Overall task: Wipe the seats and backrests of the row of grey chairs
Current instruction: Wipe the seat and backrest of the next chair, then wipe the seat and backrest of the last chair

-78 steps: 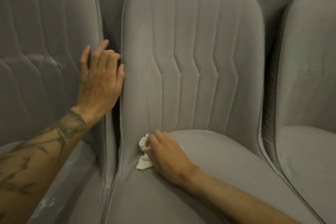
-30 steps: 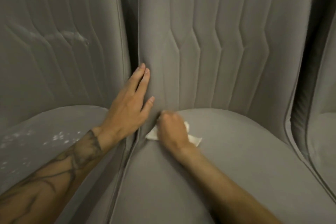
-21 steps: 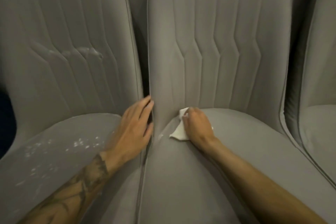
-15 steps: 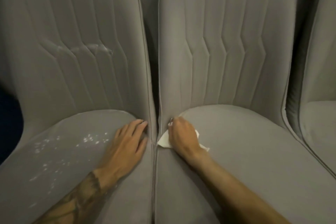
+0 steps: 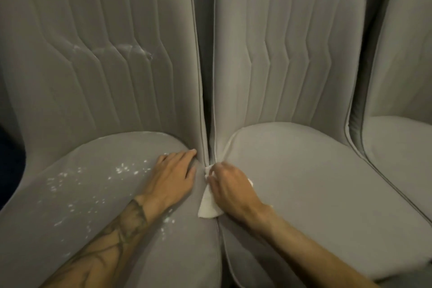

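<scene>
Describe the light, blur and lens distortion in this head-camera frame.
Head view: dim, even light with no glare; the middle chair reads paler than the left chair. Head view: the right hand gripping the white cloth is motion-blurred; the left hand is sharper. Head view: the wide-angle lens bows the chair edges outward.

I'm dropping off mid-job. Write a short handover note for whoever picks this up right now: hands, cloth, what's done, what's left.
Left hand lies flat on the left chair's seat, holding nothing.
Right hand presses the white cloth with bent fingers at the seam between the left and middle seats.
Done: middle chair shows no marks.
Left: white specks on the left seat, a pale smear on its backrest; right chair only partly in view.
</scene>
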Available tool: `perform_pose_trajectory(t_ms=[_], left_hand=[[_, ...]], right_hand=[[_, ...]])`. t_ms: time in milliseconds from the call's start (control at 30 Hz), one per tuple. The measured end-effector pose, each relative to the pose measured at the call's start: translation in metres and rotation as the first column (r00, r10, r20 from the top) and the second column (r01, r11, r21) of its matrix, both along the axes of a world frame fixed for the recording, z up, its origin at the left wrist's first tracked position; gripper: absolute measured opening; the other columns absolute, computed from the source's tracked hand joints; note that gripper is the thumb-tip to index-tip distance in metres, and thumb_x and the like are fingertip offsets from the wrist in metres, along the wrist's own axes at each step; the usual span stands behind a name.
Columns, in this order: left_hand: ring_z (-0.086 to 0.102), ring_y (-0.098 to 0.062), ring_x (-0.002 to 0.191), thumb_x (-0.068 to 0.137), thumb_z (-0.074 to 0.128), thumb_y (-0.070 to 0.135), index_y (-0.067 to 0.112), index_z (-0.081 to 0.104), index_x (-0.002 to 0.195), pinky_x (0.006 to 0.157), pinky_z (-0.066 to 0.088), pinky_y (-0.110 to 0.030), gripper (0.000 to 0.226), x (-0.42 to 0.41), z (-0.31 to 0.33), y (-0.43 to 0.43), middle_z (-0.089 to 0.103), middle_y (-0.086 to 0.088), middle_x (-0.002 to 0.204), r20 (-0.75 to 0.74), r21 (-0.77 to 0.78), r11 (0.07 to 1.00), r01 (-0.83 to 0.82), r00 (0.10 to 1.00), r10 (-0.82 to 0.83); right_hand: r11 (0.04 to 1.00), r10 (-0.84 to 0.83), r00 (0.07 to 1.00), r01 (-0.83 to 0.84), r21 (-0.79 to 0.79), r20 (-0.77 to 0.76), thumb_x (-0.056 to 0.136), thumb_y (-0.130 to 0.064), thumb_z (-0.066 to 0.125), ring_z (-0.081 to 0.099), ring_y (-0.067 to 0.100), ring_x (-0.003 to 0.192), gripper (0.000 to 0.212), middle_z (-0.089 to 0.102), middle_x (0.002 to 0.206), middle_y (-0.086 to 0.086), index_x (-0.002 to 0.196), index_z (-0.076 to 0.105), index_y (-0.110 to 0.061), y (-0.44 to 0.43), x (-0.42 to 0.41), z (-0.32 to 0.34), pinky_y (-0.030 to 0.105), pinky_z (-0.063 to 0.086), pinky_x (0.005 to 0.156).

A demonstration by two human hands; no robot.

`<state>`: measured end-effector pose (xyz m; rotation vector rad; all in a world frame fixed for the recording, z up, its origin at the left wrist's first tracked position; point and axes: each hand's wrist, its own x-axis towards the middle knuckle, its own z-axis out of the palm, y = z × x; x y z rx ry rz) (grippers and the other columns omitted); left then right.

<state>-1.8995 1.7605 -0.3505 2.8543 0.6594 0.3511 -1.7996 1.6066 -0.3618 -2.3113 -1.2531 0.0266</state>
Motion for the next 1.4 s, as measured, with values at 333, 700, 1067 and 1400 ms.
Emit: perform_pose_trajectory(t_ms=[333,700,1067,1400], left_hand=[[0.048,-0.021,0.137,0.107,0.044,0.035,0.024,0.035,0.162,0.114,0.027,-0.037,0.056,-0.003,-0.004,0.01,0.055,0.001,0.15,-0.055,-0.008,0.998,0.066,0.996,-0.066],[0.048,-0.021,0.136,0.107,0.042,0.036,0.024,0.034,0.162,0.113,0.027,-0.038,0.057,-0.004,-0.003,0.011,0.054,0.001,0.149,-0.082,-0.009,0.996,0.083,0.993,-0.084],[0.05,-0.027,0.133,0.106,0.04,0.032,0.019,0.034,0.161,0.11,0.026,-0.043,0.057,0.0,-0.003,0.011,0.054,-0.005,0.15,-0.145,-0.01,0.996,0.093,0.985,-0.093],[0.041,-0.02,0.146,0.11,0.039,0.03,0.02,0.035,0.161,0.119,0.02,-0.036,0.052,-0.015,0.009,0.027,0.047,-0.002,0.159,-0.056,-0.142,0.979,0.148,0.986,-0.157]], right_hand=[[0.999,0.053,0.999,-0.053,0.006,0.001,0.102,-0.021,0.051,0.057,0.032,0.097,0.018,0.062,0.105,0.014,0.103,0.06,-0.005,0.008,0.024,0.018,0.037,0.041,0.088],[0.999,-0.05,0.998,0.05,-0.019,-0.034,0.103,-0.021,0.05,0.056,0.034,0.103,0.021,0.06,0.111,0.018,0.111,0.059,-0.004,0.015,0.034,0.04,0.035,0.038,0.089],[0.975,0.11,0.994,-0.103,-0.198,0.024,0.107,-0.042,0.036,0.051,0.018,0.087,0.028,0.05,0.1,-0.006,0.101,0.055,-0.022,-0.138,-0.117,0.016,0.036,0.044,0.08],[0.921,-0.269,0.945,0.309,0.237,-0.188,0.1,-0.022,0.055,0.056,0.022,0.092,0.01,0.058,0.096,0.003,0.097,0.058,-0.013,-0.033,-0.077,0.025,0.028,0.039,0.081]])
